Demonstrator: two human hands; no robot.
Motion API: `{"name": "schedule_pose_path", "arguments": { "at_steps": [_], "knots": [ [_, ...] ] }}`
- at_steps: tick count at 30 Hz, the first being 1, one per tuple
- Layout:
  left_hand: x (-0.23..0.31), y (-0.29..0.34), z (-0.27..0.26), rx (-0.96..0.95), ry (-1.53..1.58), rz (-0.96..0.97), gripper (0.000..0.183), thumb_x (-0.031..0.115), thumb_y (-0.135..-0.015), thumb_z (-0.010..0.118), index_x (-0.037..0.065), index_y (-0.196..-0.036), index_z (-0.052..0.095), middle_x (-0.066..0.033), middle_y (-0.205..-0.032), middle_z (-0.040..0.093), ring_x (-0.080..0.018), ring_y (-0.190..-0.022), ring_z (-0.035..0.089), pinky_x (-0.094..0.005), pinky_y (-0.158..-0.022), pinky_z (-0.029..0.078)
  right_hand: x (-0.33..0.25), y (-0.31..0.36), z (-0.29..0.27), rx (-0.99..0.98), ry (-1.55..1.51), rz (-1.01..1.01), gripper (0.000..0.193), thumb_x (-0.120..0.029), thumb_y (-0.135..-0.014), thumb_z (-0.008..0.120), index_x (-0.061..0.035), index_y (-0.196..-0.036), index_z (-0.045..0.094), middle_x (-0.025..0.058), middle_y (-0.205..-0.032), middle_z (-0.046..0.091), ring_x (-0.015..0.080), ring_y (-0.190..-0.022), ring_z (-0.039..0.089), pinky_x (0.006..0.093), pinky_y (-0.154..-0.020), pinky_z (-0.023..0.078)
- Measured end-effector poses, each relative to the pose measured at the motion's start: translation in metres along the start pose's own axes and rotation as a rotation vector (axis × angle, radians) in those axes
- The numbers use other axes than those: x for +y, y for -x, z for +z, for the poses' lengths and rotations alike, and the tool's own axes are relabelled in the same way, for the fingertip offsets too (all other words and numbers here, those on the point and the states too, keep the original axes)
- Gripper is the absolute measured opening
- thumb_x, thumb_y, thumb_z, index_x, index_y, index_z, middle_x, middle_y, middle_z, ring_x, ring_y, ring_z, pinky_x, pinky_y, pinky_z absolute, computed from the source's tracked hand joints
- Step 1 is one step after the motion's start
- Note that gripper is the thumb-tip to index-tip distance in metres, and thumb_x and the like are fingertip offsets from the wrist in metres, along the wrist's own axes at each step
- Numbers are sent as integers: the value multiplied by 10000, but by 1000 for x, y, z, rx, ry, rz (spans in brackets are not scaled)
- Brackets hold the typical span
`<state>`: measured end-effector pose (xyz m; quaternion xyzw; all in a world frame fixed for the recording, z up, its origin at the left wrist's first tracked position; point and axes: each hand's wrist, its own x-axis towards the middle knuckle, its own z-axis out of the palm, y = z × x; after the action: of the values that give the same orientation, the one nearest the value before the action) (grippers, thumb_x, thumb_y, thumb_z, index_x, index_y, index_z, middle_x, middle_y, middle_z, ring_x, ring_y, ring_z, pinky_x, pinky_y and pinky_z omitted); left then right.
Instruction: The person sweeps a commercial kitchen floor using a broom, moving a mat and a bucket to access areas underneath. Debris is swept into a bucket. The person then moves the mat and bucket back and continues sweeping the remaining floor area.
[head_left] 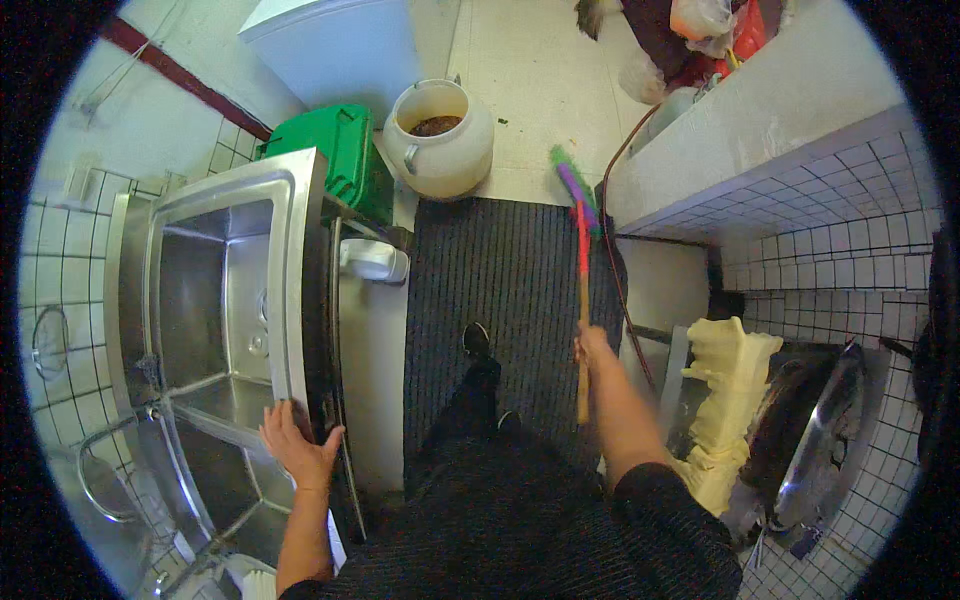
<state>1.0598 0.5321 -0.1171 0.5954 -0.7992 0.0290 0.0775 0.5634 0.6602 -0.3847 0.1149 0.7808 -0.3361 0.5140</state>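
Observation:
My right hand (592,346) is closed round the wooden handle of a broom (584,255). The upper end of the handle sticks out below my fist. Beyond a red section, the broom's purple and green head is down at the far right corner of a black ribbed floor mat (520,370). My left hand (300,445) lies on the front rim of a stainless steel double sink (290,260), its fingers spread and the thumb apart, holding nothing.
Past the sink stand a green lidded bin (325,150) and a large pale pot (465,160) with brown contents. A white container (372,260) sits beside the mat. A reddish hose (622,290) hangs at right, near a stove area with crumpled yellow material (722,400). Bagged items (700,25) lie far right.

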Motion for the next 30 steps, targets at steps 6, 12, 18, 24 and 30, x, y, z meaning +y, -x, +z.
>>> {"name": "schedule_pose_path", "arguments": {
  "at_steps": [6,12,18,24,30],
  "knots": [
    [5,-13,-5,-40,-49,63,929,531,-565,748,47,-1267,378,-155,-1285,406,-401,-1234,309,-590,-1006,171,-77,65,-16,-159,-168,24,288,-312,-917,467,-56,-786,479,38,-556,436,161,-417,416,309,-380,363],
    [53,-69,-2,5,90,100,876,422,-594,782,19,-1260,380,-188,-1272,399,-397,-1228,305,-561,-1012,190,-72,89,-52,-187,-8,-92,264,-290,-913,479,-47,-1017,490,42,-591,457,151,-435,437,308,-381,397],
    [125,-152,61,-9,273,-27,752,265,-652,759,3,-1252,389,-192,-1256,416,-387,-1205,348,-493,-1009,247,-76,7,-77,-102,345,26,341,-329,-874,538,-27,-1032,538,83,-587,506,203,-471,501,333,-425,414],
    [189,-196,91,-414,308,-28,583,213,-657,750,39,-1152,495,-163,-1137,519,-366,-1108,464,-452,-969,319,-195,-107,-32,65,678,-316,372,-352,-874,494,-23,-739,602,135,-588,549,271,-500,552,422,-463,405],
    [233,-249,123,-502,686,-574,469,162,-726,711,14,-1125,515,-159,-1091,549,-275,-1037,526,-363,-869,414,-435,-212,-16,-164,281,-91,288,-306,-885,456,-56,-744,480,69,-507,459,191,-364,423,345,-340,334]
  ]
}}
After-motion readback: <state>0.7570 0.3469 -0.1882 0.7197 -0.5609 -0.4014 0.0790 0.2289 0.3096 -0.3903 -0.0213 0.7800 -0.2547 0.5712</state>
